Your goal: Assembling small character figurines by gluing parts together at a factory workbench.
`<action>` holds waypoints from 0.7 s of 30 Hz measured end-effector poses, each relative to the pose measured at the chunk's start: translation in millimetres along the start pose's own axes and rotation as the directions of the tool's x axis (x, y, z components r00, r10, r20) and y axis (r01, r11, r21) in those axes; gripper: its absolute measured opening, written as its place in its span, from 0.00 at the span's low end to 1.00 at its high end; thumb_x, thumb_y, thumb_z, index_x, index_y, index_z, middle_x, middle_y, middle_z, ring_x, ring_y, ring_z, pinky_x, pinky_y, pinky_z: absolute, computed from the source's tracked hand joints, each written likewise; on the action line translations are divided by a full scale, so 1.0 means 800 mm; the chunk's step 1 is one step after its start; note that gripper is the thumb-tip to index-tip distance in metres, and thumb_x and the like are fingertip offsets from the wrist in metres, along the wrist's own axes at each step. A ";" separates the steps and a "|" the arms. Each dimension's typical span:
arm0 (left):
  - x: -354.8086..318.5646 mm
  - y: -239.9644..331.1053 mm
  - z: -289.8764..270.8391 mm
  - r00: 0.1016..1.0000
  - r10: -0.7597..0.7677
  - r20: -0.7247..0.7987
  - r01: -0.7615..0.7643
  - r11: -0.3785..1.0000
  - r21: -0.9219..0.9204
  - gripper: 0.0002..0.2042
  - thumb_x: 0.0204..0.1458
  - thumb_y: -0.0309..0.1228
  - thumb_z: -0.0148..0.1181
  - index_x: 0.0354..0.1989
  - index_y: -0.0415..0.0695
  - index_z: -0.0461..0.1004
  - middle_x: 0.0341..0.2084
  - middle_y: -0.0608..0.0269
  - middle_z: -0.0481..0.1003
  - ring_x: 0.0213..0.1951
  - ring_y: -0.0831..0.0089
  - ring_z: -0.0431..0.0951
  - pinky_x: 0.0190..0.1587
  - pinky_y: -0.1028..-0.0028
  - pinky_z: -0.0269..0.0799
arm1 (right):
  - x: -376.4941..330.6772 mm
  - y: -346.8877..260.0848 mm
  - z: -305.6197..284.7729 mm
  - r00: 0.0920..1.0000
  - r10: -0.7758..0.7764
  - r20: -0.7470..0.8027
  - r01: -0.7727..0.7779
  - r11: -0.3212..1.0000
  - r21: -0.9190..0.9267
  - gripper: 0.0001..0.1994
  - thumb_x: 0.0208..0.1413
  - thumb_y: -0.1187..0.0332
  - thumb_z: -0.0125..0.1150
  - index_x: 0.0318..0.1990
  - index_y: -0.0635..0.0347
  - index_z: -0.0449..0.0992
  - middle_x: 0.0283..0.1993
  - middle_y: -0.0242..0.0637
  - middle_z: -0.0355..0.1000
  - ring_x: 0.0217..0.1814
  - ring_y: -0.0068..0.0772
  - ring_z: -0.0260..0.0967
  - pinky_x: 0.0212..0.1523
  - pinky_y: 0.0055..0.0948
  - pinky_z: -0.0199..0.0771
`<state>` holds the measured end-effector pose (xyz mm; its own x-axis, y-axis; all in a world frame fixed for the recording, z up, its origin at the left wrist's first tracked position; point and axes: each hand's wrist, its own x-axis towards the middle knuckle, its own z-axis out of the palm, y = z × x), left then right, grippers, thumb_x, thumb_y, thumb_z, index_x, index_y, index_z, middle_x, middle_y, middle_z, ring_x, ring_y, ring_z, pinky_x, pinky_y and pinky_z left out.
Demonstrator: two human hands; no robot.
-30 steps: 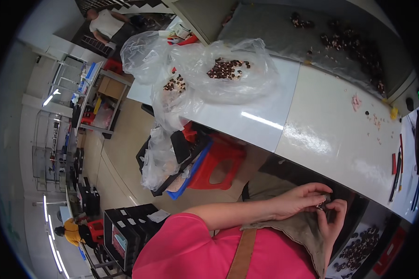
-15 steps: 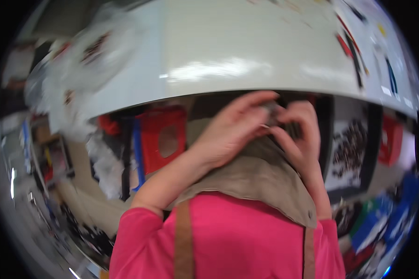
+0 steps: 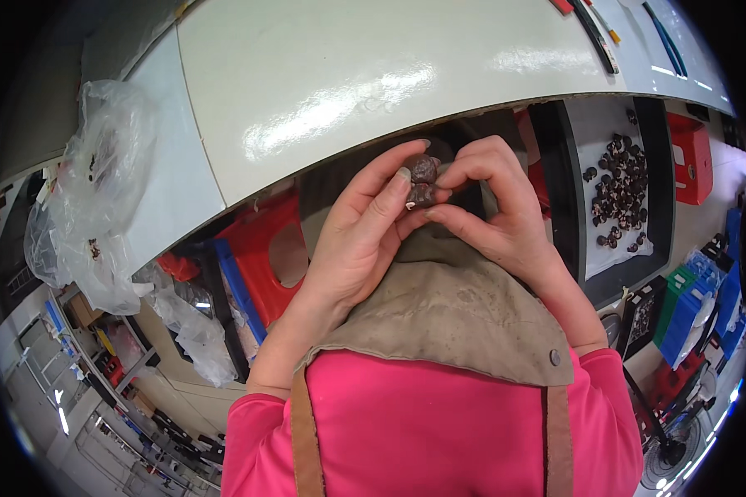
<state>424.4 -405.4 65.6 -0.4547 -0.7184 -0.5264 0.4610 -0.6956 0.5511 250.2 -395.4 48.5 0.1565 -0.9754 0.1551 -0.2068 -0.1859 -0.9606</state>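
Observation:
Between my two hands, just off the near edge of the pale table (image 3: pixel 323 66), is a small dark brown piece (image 3: pixel 423 171) with rounded lumps and a few light spots. My left hand (image 3: pixel 352 224) is closed on it, thumb and fingers pressing its left side. From the other side, my right hand (image 3: pixel 501 203) pinches at its right edge with thumb and forefinger. Fingers cover part of the piece. To the right, a dark-edged tray (image 3: pixel 659 199) holds a heap of similar small dark brown pieces (image 3: pixel 620 182) on a white sheet.
Clear plastic bags (image 3: pixel 112 157) hang over the table's left end. Red stools (image 3: pixel 265 257) (image 3: pixel 690 161) stand at left and right. A black-and-red tool (image 3: pixel 593 37) and blue tweezers (image 3: pixel 665 40) lie at the far right. A black fan (image 3: pixel 671 451) stands lower right.
My view has shifted and sharpened. Both hands stay together in front of me, turned so that the small brown piece now shows between the fingertips.

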 end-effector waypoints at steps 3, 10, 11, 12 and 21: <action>0.069 0.077 -0.026 1.000 0.021 -0.014 -0.020 0.999 0.029 0.20 0.61 0.33 0.48 0.61 0.42 0.59 0.49 0.60 0.70 0.48 0.74 0.73 0.51 0.74 0.69 | 0.102 0.021 0.016 1.000 0.016 -0.013 -0.016 1.000 0.006 0.15 0.39 0.76 0.69 0.34 0.59 0.69 0.34 0.33 0.66 0.40 0.33 0.63 0.41 0.28 0.64; 0.186 -0.016 -0.125 0.988 0.104 0.112 -0.126 0.970 0.206 0.23 0.60 0.34 0.50 0.62 0.40 0.57 0.51 0.58 0.68 0.51 0.72 0.71 0.55 0.72 0.67 | 0.089 0.203 0.026 0.995 -0.103 -0.021 0.102 0.995 -0.017 0.17 0.39 0.75 0.70 0.36 0.60 0.70 0.37 0.37 0.64 0.41 0.31 0.63 0.39 0.25 0.66; 0.178 -0.093 -0.139 0.989 0.080 0.127 -0.102 0.979 0.176 0.23 0.60 0.35 0.49 0.62 0.41 0.57 0.52 0.57 0.67 0.52 0.70 0.70 0.55 0.71 0.67 | 0.026 0.240 0.016 0.995 -0.103 0.000 0.103 0.995 -0.016 0.17 0.39 0.75 0.70 0.36 0.60 0.70 0.37 0.37 0.64 0.41 0.31 0.63 0.39 0.25 0.66; 0.166 -0.140 -0.132 0.989 0.077 0.124 -0.100 0.978 0.184 0.23 0.60 0.35 0.49 0.62 0.41 0.57 0.52 0.57 0.67 0.52 0.70 0.70 0.55 0.71 0.67 | -0.019 0.251 0.002 0.991 -0.131 -0.017 0.130 0.991 -0.025 0.17 0.39 0.75 0.71 0.37 0.60 0.70 0.38 0.37 0.64 0.42 0.31 0.63 0.39 0.25 0.66; 0.031 -0.420 0.033 0.992 0.005 0.124 -0.005 1.000 0.001 0.24 0.63 0.40 0.43 0.64 0.43 0.51 0.54 0.56 0.64 0.56 0.67 0.66 0.57 0.69 0.64 | -0.318 0.218 -0.144 0.967 -0.252 0.037 0.248 0.896 -0.369 0.24 0.36 0.71 0.71 0.44 0.58 0.71 0.43 0.36 0.66 0.46 0.37 0.65 0.42 0.31 0.65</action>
<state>238.3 -189.2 -115.0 -0.5437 -0.7152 -0.4392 0.4622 -0.6920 0.5546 62.7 -193.2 -131.6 0.2395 -0.8918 0.3837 -0.5027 -0.4520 -0.7368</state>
